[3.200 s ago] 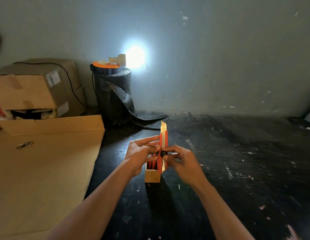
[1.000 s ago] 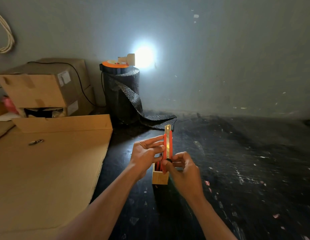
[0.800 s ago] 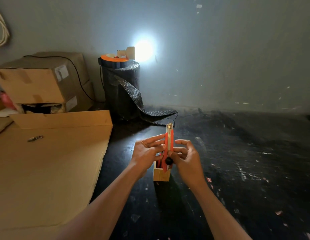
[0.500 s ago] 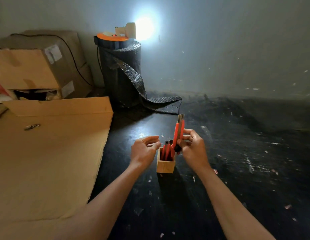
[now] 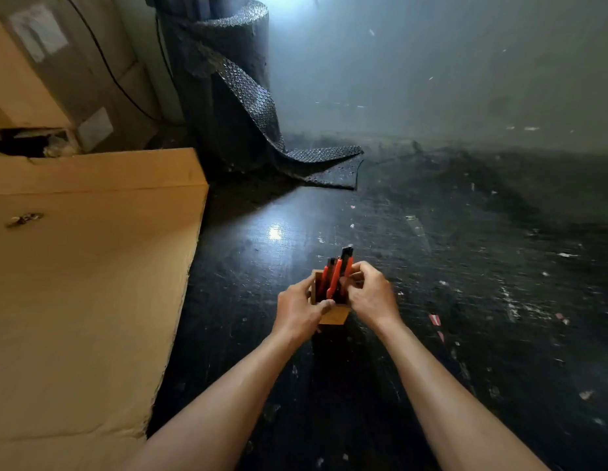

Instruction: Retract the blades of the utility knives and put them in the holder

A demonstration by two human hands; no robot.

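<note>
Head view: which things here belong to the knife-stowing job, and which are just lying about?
Job:
- red utility knives standing in the holder
- small wooden box holder
- left hand steadying the holder
- right hand on a knife

Lying about:
- black bubble-wrap roll
- flat brown cardboard sheet
- stacked cardboard boxes

The holder (image 5: 334, 316) at lower centre looks like pale, matt wood. The utility knives (image 5: 337, 277) standing in it have smooth red plastic bodies with black ends. The floor (image 5: 466, 300) is dark, scuffed and slightly glossy, catching a bright reflection above the holder. At left lies matt brown cardboard (image 5: 85, 283). At upper centre, the roll of bubble wrap (image 5: 234, 96) is dark plastic with a dimpled, faintly shiny surface.
</note>
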